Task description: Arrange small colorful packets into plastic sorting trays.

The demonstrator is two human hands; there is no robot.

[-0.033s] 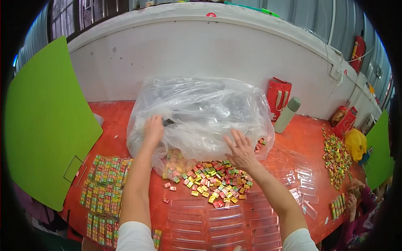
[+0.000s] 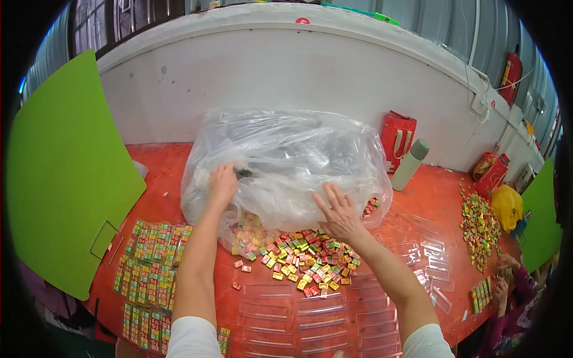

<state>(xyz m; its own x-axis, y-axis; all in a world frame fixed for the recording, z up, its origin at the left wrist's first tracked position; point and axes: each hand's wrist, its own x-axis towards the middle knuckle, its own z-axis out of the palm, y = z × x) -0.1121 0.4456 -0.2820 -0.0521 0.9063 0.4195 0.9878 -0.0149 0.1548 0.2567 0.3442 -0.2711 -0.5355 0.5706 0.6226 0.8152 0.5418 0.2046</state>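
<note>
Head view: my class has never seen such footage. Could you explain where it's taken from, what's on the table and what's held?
There is no machine, only a person's two bare hands; call each a grip. A fisheye camera on the person's head looks down, so straight edges look bent. On the red table are a large clear plastic cover, small coloured blocks partly under it, clear trays and, at left, rows of packs. The left grip has bent fingers at the cover; whether it pinches any is unclear. The right grip is spread open at the cover, holding nothing.
</note>
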